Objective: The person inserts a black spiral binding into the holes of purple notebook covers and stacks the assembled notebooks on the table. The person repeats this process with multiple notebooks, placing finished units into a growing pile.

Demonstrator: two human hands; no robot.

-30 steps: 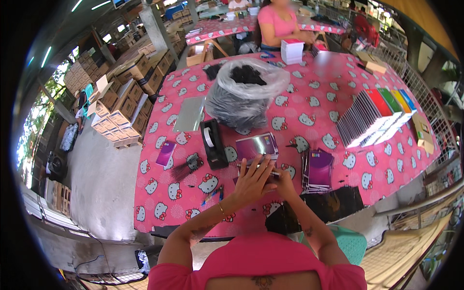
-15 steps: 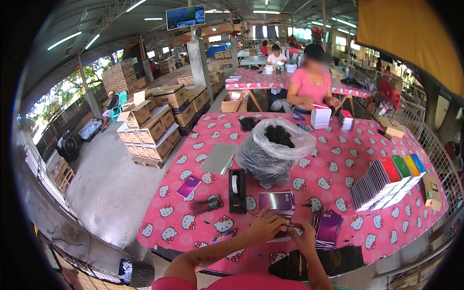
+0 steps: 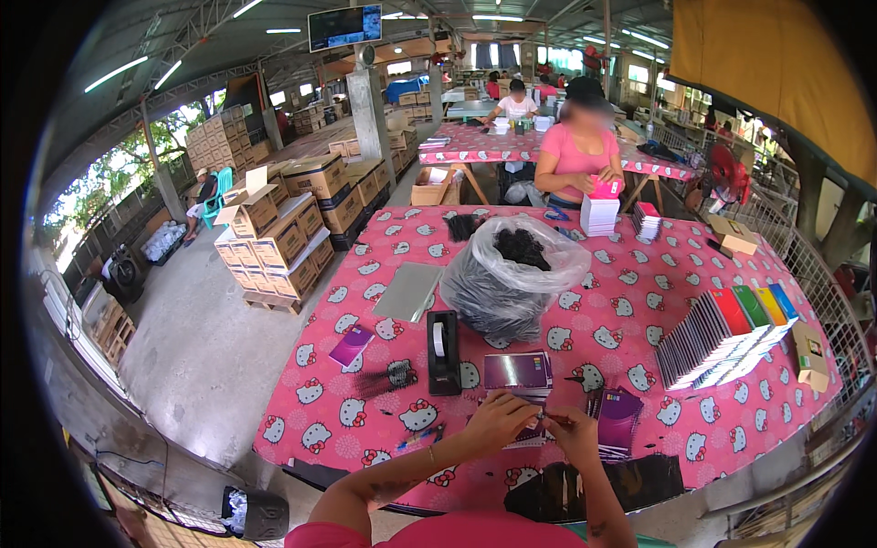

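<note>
Your left hand (image 3: 498, 422) and right hand (image 3: 573, 429) meet fingertip to fingertip at the near edge of the pink cartoon-cat tablecloth (image 3: 365, 274). Both are pinched on a small item between them; it is too small to identify. The hands rest over a small purple booklet (image 3: 528, 437) lying flat on the cloth, mostly covered by your fingers.

Immediately beyond the grip lies a stack of purple glossy booklets (image 3: 518, 371). Just right of your right hand sits a second pile of purple booklets (image 3: 619, 418). Left of the grip and slightly beyond stands a black tape dispenser (image 3: 444, 352), with a bundle of black clips (image 3: 385, 377) further left and a single purple card (image 3: 351, 346) beyond that.

Well beyond the grip, a clear plastic bag of black parts (image 3: 512, 283) stands open at the table centre, a grey flat sheet (image 3: 407, 291) to its left. Far right, a fanned row of books with coloured covers (image 3: 726, 333) leans across the cloth. Across the table, a person in a pink top (image 3: 577, 155) handles a white stack (image 3: 600, 215).
</note>
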